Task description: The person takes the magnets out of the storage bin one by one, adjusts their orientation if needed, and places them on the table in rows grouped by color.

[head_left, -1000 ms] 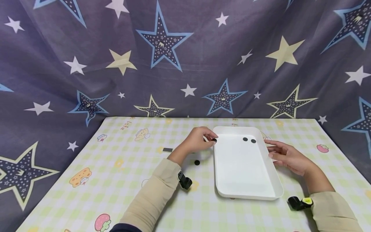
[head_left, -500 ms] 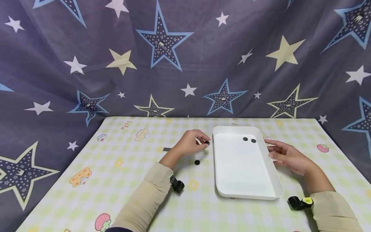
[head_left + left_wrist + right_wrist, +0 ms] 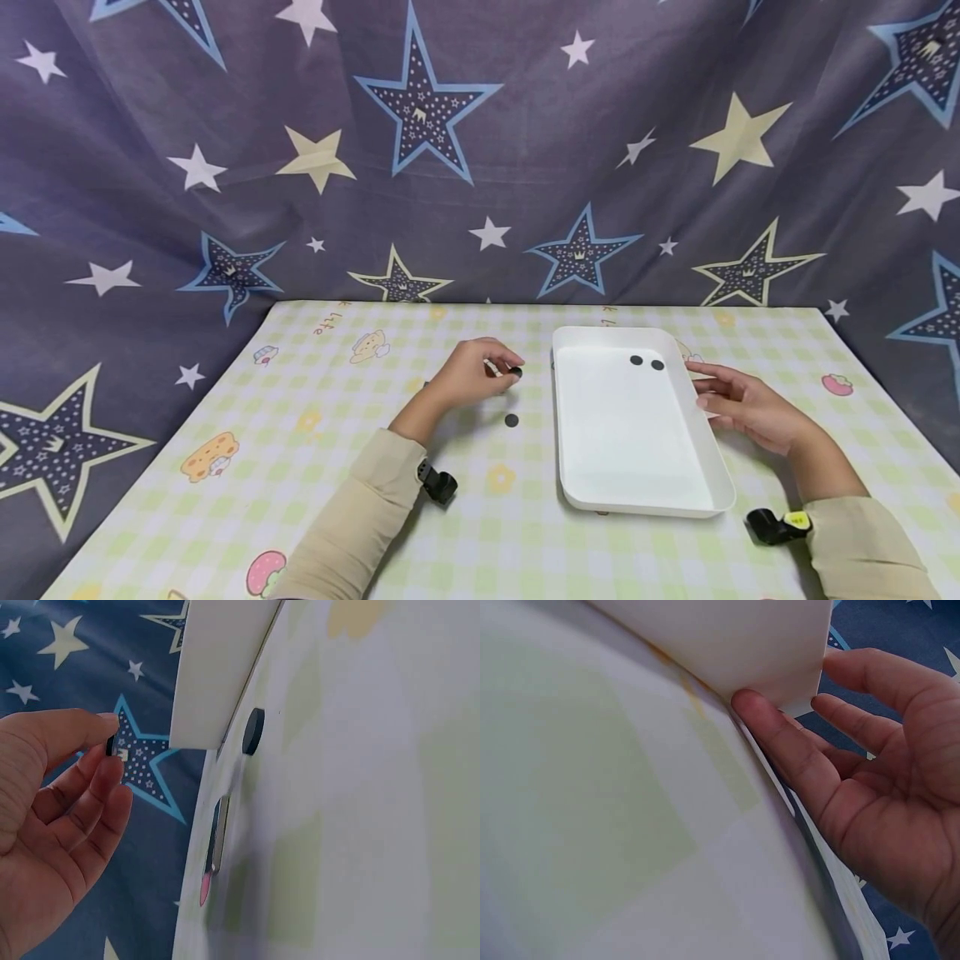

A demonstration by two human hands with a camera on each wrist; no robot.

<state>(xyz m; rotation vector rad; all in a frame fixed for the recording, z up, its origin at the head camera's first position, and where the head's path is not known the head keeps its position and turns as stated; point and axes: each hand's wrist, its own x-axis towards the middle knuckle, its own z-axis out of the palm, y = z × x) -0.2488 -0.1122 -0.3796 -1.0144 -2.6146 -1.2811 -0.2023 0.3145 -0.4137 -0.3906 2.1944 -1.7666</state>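
Discs (image 3: 512, 421), seemingly four: left hand (image 3: 468, 375) pinches one, tablecloth (image 3: 495, 542) bears one, tray (image 3: 637, 425) holds two, right hand (image 3: 759, 414) spread against it.

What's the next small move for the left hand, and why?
Probably lower the pinched black disc to the tablecloth: the left hand has moved away from the white tray, and a second disc lies on the cloth nearby.

Left hand (image 3: 468, 379) with pinched black disc (image 3: 516, 372): farther from white tray (image 3: 641, 437).
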